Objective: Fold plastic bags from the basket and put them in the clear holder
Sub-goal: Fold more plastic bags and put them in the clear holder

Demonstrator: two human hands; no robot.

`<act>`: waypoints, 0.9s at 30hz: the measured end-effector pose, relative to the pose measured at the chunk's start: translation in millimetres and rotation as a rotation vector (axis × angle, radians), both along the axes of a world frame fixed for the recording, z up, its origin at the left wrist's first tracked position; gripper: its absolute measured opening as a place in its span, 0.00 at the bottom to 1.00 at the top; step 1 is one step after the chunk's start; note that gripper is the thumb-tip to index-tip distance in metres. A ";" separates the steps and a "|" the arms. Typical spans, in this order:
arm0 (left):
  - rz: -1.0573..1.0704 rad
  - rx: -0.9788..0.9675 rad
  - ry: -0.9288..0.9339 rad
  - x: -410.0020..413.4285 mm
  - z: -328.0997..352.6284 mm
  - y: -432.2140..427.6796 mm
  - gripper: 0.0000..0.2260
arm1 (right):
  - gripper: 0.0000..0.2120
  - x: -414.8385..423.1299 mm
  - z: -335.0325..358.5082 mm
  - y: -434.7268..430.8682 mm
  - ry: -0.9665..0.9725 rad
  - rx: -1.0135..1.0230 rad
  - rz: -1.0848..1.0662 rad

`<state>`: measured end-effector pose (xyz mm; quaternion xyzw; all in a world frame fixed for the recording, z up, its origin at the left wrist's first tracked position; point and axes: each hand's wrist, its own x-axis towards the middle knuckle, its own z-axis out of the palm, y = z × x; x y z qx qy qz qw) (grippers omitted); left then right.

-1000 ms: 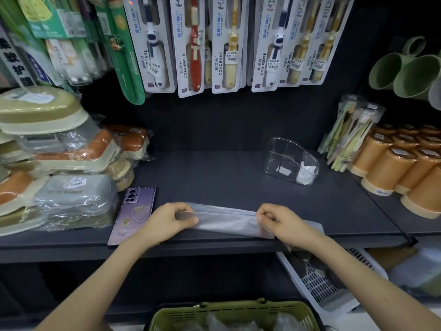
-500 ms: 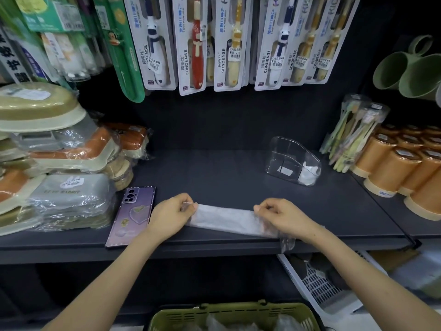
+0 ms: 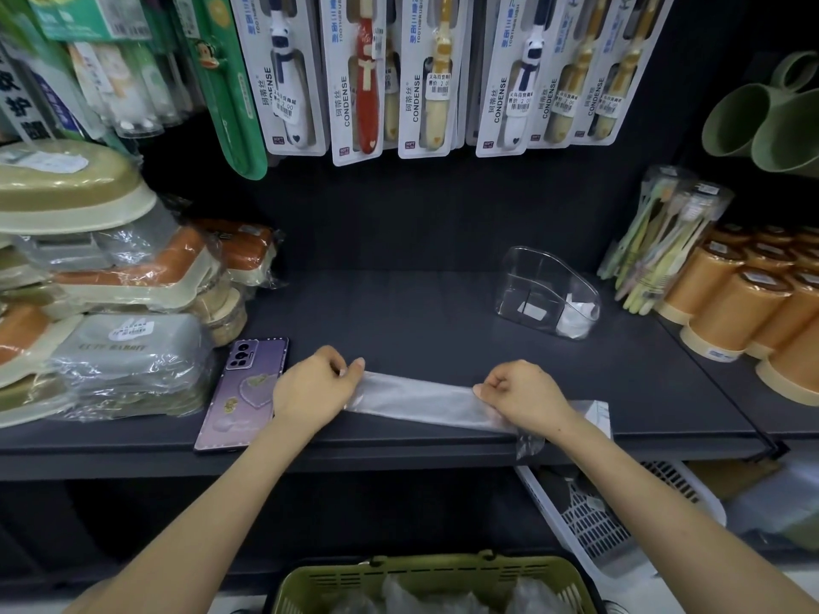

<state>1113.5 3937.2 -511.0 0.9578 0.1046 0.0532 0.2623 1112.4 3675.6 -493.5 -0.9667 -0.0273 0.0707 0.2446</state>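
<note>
Our left hand (image 3: 310,392) and right hand (image 3: 518,398) each pinch the plastic bag (image 3: 421,398), a folded strip lying left-to-right on the shelf (image 3: 443,312), the clear holder (image 3: 547,292) beyond our right

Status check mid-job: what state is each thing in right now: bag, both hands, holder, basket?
plastic bag, folded into a long strip, flat on the shelf.
left hand, pinches the strip's left end.
right hand, pinches it near the right end.
clear holder, upright, white folded bag inside.
green basket, holds loose bags.
</note>
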 end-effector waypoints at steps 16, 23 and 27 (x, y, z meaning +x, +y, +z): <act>-0.402 0.361 0.039 -22.6 -28.1 -42.3 0.43 | 0.11 1.2 2.5 1.9 0.031 -0.028 0.004; -0.387 0.375 0.087 -23.0 -26.4 -45.2 0.42 | 0.14 -5.6 11.9 0.4 -0.391 -0.092 -0.039; -0.394 0.381 0.092 -24.7 -24.1 -46.2 0.45 | 0.17 -25.8 -9.3 38.7 -0.826 -0.368 0.195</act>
